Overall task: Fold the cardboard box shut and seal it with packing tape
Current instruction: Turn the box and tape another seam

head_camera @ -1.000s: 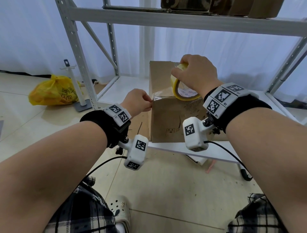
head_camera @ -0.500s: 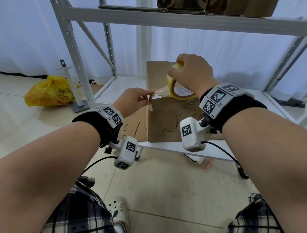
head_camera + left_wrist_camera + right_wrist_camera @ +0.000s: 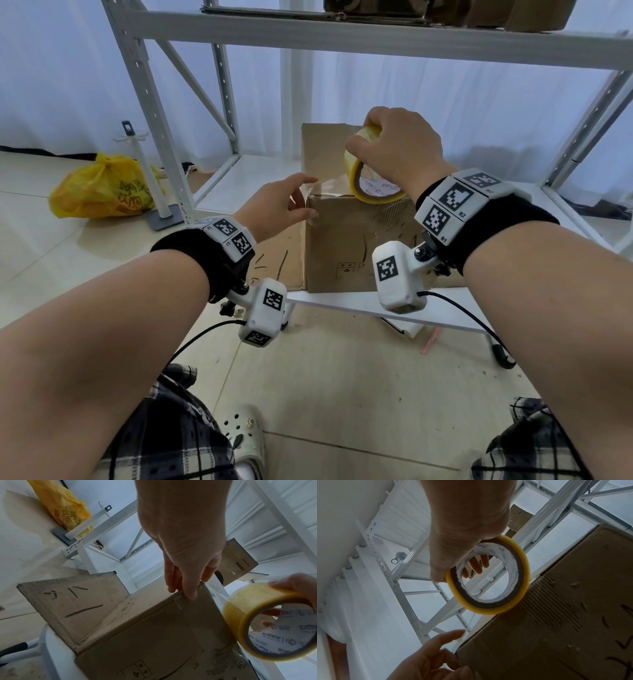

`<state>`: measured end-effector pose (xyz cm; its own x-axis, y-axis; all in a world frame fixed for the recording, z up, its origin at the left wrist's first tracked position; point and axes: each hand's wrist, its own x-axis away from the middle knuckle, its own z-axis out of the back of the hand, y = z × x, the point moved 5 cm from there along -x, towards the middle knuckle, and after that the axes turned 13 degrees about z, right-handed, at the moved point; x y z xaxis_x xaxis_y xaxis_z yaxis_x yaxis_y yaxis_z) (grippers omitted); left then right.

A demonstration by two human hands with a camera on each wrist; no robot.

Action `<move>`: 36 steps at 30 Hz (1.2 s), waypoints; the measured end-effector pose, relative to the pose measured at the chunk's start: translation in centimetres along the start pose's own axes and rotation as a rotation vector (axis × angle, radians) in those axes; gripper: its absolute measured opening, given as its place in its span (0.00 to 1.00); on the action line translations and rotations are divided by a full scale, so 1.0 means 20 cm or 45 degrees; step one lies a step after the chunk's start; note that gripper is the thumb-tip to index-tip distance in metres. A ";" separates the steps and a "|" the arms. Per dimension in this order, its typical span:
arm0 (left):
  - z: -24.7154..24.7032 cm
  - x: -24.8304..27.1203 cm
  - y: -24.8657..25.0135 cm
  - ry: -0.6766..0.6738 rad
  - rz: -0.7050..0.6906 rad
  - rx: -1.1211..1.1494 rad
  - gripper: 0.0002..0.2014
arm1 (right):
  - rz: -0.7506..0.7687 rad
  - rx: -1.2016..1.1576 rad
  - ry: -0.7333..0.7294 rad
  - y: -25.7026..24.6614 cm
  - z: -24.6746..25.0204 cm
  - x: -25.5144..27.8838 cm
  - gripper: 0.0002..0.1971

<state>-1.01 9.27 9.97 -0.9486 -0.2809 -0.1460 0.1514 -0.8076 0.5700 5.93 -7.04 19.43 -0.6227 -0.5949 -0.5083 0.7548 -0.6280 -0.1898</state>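
A brown cardboard box (image 3: 356, 246) stands on a low white shelf board (image 3: 342, 303). One flap (image 3: 322, 150) rises behind it and another (image 3: 277, 263) sticks out low on its left. My right hand (image 3: 363, 144) grips a yellowish roll of packing tape (image 3: 373, 185) just above the box top, also shown in the right wrist view (image 3: 488, 577). A clear strip of tape (image 3: 327, 186) runs from the roll to the box's top left corner. My left hand (image 3: 301, 202) presses the tape end onto that corner with straight fingers (image 3: 188, 592).
A white metal rack (image 3: 150, 102) frames the box, its upper shelf (image 3: 376, 34) carrying more cardboard. On the floor at left lie a yellow plastic bag (image 3: 102, 188) and a white post on a grey base (image 3: 154, 192). My knees and a shoe (image 3: 243, 442) are below.
My left hand has stopped pinching the tape end and now lays it over the box corner with straightened fingers. The roll in my right hand has moved slightly back and to the right.
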 end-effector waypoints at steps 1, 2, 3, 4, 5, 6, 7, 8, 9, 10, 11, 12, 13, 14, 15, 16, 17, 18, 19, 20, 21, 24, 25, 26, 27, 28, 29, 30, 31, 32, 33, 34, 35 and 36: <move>0.00 0.00 0.00 0.013 0.002 -0.006 0.27 | 0.002 -0.002 0.003 0.00 0.00 0.00 0.22; 0.00 -0.01 0.00 0.024 0.004 -0.002 0.26 | 0.003 -0.005 0.006 0.00 0.00 0.00 0.22; 0.00 -0.01 0.00 0.034 0.004 0.005 0.26 | 0.002 -0.007 0.009 0.00 0.00 0.00 0.22; 0.00 -0.01 0.00 0.044 -0.001 0.009 0.26 | 0.001 -0.007 0.012 0.00 0.00 0.00 0.22; 0.00 -0.01 0.00 0.060 -0.014 0.013 0.25 | 0.002 -0.007 0.012 0.00 0.00 0.00 0.22; 0.01 -0.01 0.01 0.086 -0.039 0.026 0.24 | 0.003 -0.007 0.013 0.00 0.00 0.00 0.22; 0.02 -0.01 0.01 0.123 -0.073 0.052 0.23 | 0.005 -0.007 0.012 0.00 0.00 0.00 0.22; 0.03 -0.01 0.02 0.164 -0.109 0.082 0.20 | 0.006 -0.007 0.010 0.00 0.00 0.00 0.21; 0.04 -0.01 0.02 0.197 -0.143 0.105 0.18 | 0.007 -0.005 0.008 0.00 0.00 0.00 0.21; 0.04 -0.01 0.02 0.217 -0.173 0.118 0.15 | 0.007 -0.005 0.009 0.00 0.01 0.00 0.21; 0.05 -0.01 0.03 0.225 -0.195 0.129 0.12 | 0.006 -0.007 0.011 -0.01 0.01 0.01 0.21; 0.05 -0.01 0.02 0.229 -0.204 0.143 0.10 | 0.008 -0.009 0.016 -0.01 0.01 0.01 0.21; 0.05 -0.01 0.02 0.230 -0.203 0.158 0.08 | 0.009 -0.010 0.020 -0.01 0.01 0.01 0.20; 0.05 -0.01 0.02 0.229 -0.198 0.168 0.07 | 0.011 -0.008 0.023 -0.01 0.01 0.01 0.20; 0.05 -0.01 0.02 0.224 -0.196 0.176 0.07 | 0.012 -0.008 0.023 -0.01 0.01 0.01 0.20; 0.05 -0.01 0.01 0.218 -0.196 0.191 0.07 | 0.013 -0.009 0.020 -0.01 0.01 0.01 0.20; 0.05 -0.02 0.01 0.212 -0.197 0.217 0.06 | 0.012 -0.012 0.014 -0.01 0.01 0.01 0.20; 0.05 -0.02 0.01 0.211 -0.198 0.247 0.06 | 0.011 -0.016 0.007 -0.01 0.01 0.01 0.20; 0.05 -0.02 0.01 0.215 -0.199 0.271 0.05 | 0.010 -0.017 0.002 -0.01 0.01 0.01 0.20; 0.05 -0.02 0.01 0.224 -0.199 0.286 0.04 | 0.010 -0.011 -0.001 -0.01 0.02 0.01 0.20; 0.05 -0.02 0.00 0.235 -0.196 0.293 0.03 | 0.013 -0.002 -0.005 -0.01 0.02 0.01 0.20; 0.03 -0.02 0.01 0.257 -0.208 0.285 0.02 | 0.027 0.018 -0.014 -0.01 0.02 0.02 0.20; 0.03 -0.01 0.01 0.260 -0.220 0.278 0.02 | 0.031 0.021 -0.015 -0.01 0.02 0.02 0.20; 0.03 -0.01 0.02 0.263 -0.234 0.268 0.01 | 0.033 0.023 -0.015 -0.01 0.03 0.02 0.20; 0.03 -0.01 0.02 0.265 -0.248 0.259 0.01 | 0.035 0.027 -0.013 -0.02 0.03 0.02 0.20; 0.03 0.00 0.03 0.266 -0.263 0.249 0.01 | 0.036 0.029 -0.009 -0.02 0.03 0.03 0.20; 0.03 0.00 0.03 0.266 -0.275 0.237 0.01 | 0.038 0.032 -0.002 -0.02 0.03 0.03 0.20; 0.03 0.01 0.04 0.266 -0.284 0.223 0.01 | 0.038 0.034 0.005 -0.02 0.03 0.03 0.20; 0.03 0.01 0.04 0.267 -0.291 0.212 0.01 | 0.038 0.033 0.009 -0.03 0.03 0.03 0.20; 0.03 0.01 0.04 0.273 -0.295 0.207 0.01 | 0.040 0.026 0.010 -0.03 0.04 0.03 0.20; 0.03 0.01 0.04 0.279 -0.291 0.211 0.01 | 0.042 0.008 0.011 -0.03 0.04 0.02 0.19; 0.03 0.01 0.04 0.284 -0.276 0.217 0.01 | 0.041 -0.024 0.020 -0.04 0.05 0.02 0.19; 0.02 0.00 0.04 0.288 -0.258 0.218 0.00 | 0.049 -0.055 0.031 -0.06 0.07 0.01 0.18; 0.02 0.00 0.03 0.294 -0.243 0.215 0.00 | 0.074 -0.064 0.037 -0.08 0.08 0.00 0.16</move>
<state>-1.06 8.95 10.75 -0.8644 -0.2584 -0.4314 -0.0896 -0.7650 0.6377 4.40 -6.93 21.06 -0.5721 -0.6143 -0.5433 0.7992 -0.5664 -0.2012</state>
